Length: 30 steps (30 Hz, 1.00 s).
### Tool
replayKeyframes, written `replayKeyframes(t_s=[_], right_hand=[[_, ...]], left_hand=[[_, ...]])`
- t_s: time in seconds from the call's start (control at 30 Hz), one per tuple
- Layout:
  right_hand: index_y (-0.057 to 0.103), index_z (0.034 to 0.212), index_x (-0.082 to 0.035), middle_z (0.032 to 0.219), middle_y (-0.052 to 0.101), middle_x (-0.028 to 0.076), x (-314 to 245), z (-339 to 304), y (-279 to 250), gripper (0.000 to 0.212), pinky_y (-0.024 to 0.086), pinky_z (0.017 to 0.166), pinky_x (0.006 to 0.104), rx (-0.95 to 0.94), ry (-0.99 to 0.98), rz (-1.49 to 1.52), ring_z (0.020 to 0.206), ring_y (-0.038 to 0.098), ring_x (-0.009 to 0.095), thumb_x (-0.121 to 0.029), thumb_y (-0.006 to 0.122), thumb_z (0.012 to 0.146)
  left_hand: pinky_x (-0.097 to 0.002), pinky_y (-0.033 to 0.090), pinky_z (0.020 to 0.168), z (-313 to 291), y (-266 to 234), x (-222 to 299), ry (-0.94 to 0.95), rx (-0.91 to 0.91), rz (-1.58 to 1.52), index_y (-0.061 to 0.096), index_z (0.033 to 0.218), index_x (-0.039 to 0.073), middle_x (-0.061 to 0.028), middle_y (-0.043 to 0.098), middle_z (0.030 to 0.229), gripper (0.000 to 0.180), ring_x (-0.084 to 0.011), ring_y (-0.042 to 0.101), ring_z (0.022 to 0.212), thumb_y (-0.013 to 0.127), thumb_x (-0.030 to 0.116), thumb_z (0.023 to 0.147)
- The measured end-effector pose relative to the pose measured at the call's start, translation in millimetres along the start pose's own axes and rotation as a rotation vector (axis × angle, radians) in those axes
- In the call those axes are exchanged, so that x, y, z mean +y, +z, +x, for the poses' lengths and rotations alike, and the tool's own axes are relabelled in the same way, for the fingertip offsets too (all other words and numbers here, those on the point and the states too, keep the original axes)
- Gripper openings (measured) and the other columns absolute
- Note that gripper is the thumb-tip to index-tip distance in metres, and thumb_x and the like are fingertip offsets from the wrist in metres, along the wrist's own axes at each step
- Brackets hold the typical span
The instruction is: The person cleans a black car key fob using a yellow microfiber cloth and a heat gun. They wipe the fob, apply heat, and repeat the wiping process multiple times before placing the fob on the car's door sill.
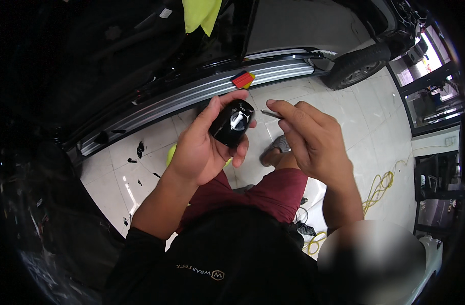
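My left hand [202, 142] is closed around a small glossy black rounded part [226, 124], with the thumb along its upper side and fingertips showing at its right edge. A bright reflection lies on its shiny face. To the right of it, my right hand [314, 137] pinches a slim metal-tipped cutter [271, 114] between thumb and fingers. Its tip points left toward the black part, with a small gap between them. Most of the cutter is hidden inside the hand.
Ahead is a black car with a silver running board [192, 94], where red and yellow squeegee cards [243, 80] rest. A yellow-green cloth [201, 15] hangs above. Black scraps [140, 149] lie on the tiled floor at left, a yellow cord [380, 188] at right, near a car wheel [358, 66].
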State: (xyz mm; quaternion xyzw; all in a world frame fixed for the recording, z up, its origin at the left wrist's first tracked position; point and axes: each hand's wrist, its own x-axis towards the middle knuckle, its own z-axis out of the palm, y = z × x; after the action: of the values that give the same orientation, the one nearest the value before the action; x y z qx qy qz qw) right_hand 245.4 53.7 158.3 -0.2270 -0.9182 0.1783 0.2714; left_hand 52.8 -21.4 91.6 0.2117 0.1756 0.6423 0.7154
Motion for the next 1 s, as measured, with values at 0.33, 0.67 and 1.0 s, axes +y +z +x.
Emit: replayKeyframes(t_s=[0.33,0.67,1.0], right_hand=[[0.06,0.111,-0.003,0.075,0.054,0.008,-6,9,-31,0.044,0.044,0.054,0.0342,-0.023,-0.3,-0.311,0.064,0.054,0.023,-0.002,0.065,0.067],[0.063,0.107,-0.008,0.087,0.059,0.004,-13,7,-52,0.044,0.042,0.06,0.033,-0.096,-0.367,-0.603,0.07,0.053,0.02,-0.011,0.064,0.063],[0.064,0.105,-0.01,0.092,0.057,0.003,-18,9,-52,0.04,0.041,0.07,0.0363,-0.019,-0.495,-0.734,0.077,0.052,0.021,-0.018,0.061,0.067]], left_hand=[[-0.026,0.053,0.046,0,21,6,-0.095,-0.011,-0.066,0.038,0.136,-0.003,-0.0227,0.06,0.101,0.053,-0.0205,0.066,0.069,0.028,0.036,0.102],[-0.0297,0.054,0.05,7,24,4,-0.069,-0.039,0.123,0.039,0.136,-0.001,-0.0195,0.06,0.099,0.049,-0.0221,0.065,0.069,0.028,0.035,0.104],[-0.0282,0.053,0.049,8,24,2,-0.115,-0.059,0.094,0.046,0.129,-0.001,-0.0132,0.061,0.094,0.044,-0.0193,0.064,0.067,0.038,0.032,0.102]])
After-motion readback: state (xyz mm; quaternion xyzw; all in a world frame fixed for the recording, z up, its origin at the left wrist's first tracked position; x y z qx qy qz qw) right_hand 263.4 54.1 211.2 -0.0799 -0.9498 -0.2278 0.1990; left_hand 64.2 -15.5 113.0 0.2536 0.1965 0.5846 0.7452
